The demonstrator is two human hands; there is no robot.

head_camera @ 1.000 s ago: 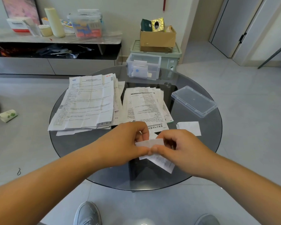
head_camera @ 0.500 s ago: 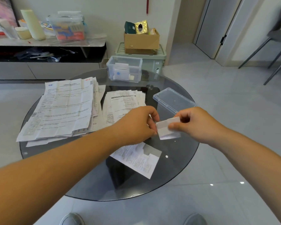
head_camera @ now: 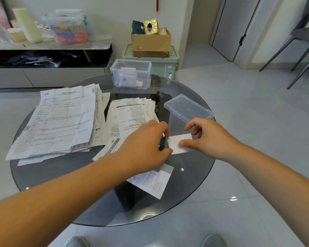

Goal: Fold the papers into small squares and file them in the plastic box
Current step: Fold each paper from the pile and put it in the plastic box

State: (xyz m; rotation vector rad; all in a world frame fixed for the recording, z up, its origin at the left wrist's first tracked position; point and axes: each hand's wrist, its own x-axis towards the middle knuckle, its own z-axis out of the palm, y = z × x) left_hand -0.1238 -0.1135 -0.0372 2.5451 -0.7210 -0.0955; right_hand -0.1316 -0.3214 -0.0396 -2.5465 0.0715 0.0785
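A small folded white paper square (head_camera: 179, 143) lies low over the round glass table (head_camera: 194, 182), right of centre. My right hand (head_camera: 209, 138) pinches its right side with thumb and curled fingers. My left hand (head_camera: 146, 145) grips its left edge. A clear plastic box (head_camera: 131, 73) holding folded squares stands at the table's far edge. Two stacks of printed papers cover the table: a large left stack (head_camera: 61, 120) and a middle stack (head_camera: 130, 114). A partly folded sheet (head_camera: 153, 182) lies near the front edge, partly under my left forearm.
The box's clear lid (head_camera: 187, 107) lies at the table's right rim, just behind my right hand. Beyond the table stand a green crate (head_camera: 168, 59) with a cardboard box on it, a low cabinet (head_camera: 48, 47) to the left, and a chair (head_camera: 303, 43) at the far right.
Both hands moved from the near edge to the right of centre. The printed sheet they held now lies on the table, and they hold the small folded square there.
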